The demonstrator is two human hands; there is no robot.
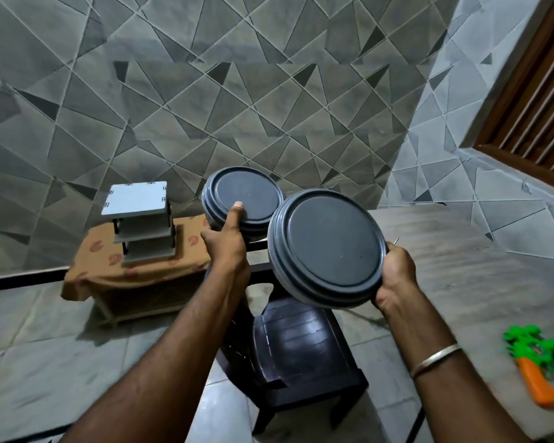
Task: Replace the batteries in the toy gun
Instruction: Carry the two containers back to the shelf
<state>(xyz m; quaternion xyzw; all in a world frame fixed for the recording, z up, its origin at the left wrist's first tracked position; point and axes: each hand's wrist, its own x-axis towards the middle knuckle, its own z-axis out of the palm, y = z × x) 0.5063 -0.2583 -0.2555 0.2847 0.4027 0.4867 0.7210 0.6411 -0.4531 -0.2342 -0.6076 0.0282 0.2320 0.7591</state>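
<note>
Down at four o'clock from our right hand (394,282), well apart from it, we see the toy gun (533,356) lying flat on the grey table (461,251), its green body toward the frame's right edge and its orange grip pointing to five o'clock. Both our hands are raised over the table's left edge. Our right hand grips the nearer container (330,247), a round one with a dark lid, fingers curled round its rim at four o'clock; a metal bangle (435,359) sits on that wrist. Our left hand (227,241) grips the farther container (247,199), of the same kind, at its seven o'clock rim, thumb pressed flat on the lid. The two containers overlap in our view, and we cannot tell whether they touch. Below them stands a dark plastic chair (301,346). At nine o'clock from our left hand, a small grey shelf rack (141,219) stands on a cloth-covered stand (109,270) against the tiled wall (205,91).
</note>
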